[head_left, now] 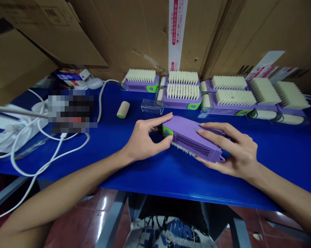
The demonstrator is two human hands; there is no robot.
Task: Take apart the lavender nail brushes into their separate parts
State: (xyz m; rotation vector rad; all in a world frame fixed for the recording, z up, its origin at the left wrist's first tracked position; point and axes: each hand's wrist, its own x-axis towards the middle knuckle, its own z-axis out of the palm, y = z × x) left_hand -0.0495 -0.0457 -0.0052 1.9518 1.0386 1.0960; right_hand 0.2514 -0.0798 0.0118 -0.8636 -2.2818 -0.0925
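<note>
Your left hand (147, 139) grasps the green end of the purple brush (190, 136) and your right hand (231, 150) grips its other end, bristles facing down, with the cream roller (123, 109) lying beyond your left hand on the blue table (145, 175).

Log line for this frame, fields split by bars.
left hand: on green end | right hand: on body | purple brush: bristles down | loose roller: on blue table

Matt plastic brush (189, 132), glossy blue tbl (150, 172).
</note>
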